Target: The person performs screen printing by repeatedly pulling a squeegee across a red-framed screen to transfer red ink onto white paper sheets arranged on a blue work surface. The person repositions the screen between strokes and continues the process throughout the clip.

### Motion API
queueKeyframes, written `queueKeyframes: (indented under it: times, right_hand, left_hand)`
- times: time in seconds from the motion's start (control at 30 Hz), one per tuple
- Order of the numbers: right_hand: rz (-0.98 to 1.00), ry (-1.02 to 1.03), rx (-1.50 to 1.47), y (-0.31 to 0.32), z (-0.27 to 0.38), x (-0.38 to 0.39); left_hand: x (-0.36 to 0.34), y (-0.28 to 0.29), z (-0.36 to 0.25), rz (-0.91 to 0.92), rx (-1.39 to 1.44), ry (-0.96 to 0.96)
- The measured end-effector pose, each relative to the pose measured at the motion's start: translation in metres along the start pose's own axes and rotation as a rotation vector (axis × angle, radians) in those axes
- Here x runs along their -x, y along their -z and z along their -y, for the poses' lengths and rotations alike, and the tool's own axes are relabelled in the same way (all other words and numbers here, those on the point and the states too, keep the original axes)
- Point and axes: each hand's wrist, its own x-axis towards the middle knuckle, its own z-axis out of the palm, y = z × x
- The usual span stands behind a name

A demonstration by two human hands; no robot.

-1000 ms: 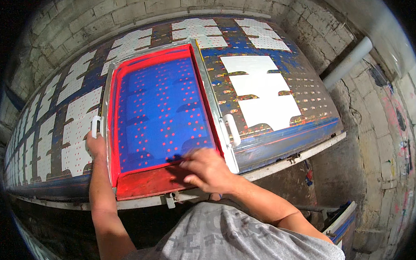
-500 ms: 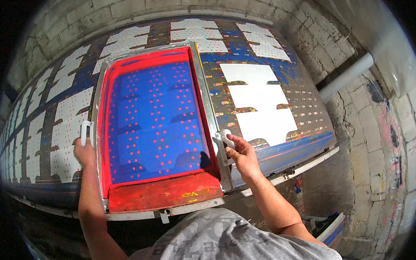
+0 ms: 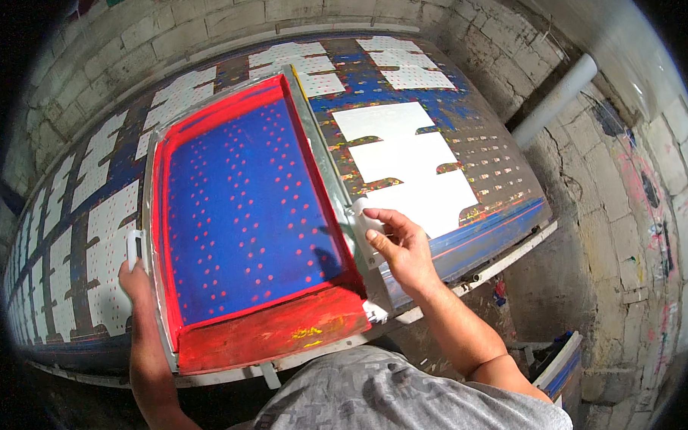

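Observation:
A screen-printing frame (image 3: pixel 323 159) with metal sides sits in front of me. Its blue mesh (image 3: pixel 238 219) carries rows of red dots, with red ink along the borders. At the near end is a red-stained strip (image 3: pixel 272 335) with a yellow smear. My left hand (image 3: pixel 136 281) is closed round the lower part of a white handle (image 3: pixel 134 245) on the left side. On the right side, my right hand (image 3: pixel 406 251) curls its thumb and fingers about another white handle (image 3: pixel 362 226), partly hidden by them. The frame's underside cannot be seen.
A long dark print table (image 3: pixel 501 164) stretches to the left, bearing white cut sheets (image 3: pixel 114 257), many with red dots. Right of the frame lies a plain white sheet (image 3: pixel 410 167). A metal rail (image 3: pixel 505 259) runs along the near edge. Beyond stand a block wall (image 3: pixel 201 27) and grey pipe (image 3: pixel 556 101).
The frame looks raised and tilted: sheet outlines that showed through the mesh no longer do. Both hands stay at the handles. My view has also turned slightly.

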Motion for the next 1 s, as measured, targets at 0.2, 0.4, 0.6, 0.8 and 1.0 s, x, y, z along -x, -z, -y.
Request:
queueKeyframes:
  times: [0.2, 0.4, 0.6, 0.8, 1.0]
  right_hand:
    - [-0.086, -0.054, 0.158, 0.079, 0.000, -0.029]
    - [-0.180, -0.096, 0.126, 0.189, -0.028, -0.054]
    - [-0.231, -0.128, 0.099, 0.307, -0.069, -0.070]
    - [-0.195, -0.145, 0.033, 0.385, -0.098, -0.079]
    - [-0.130, -0.099, 0.013, 0.419, -0.114, -0.090]
  left_hand:
    - [0.054, -0.064, -0.083, -0.057, 0.146, -0.128]
    - [0.141, -0.150, -0.174, -0.047, 0.163, -0.160]
    - [0.227, -0.233, -0.230, -0.090, 0.151, -0.180]
    - [0.296, -0.274, -0.272, -0.109, 0.176, -0.149]
    - [0.313, -0.289, -0.297, -0.124, 0.244, -0.077]
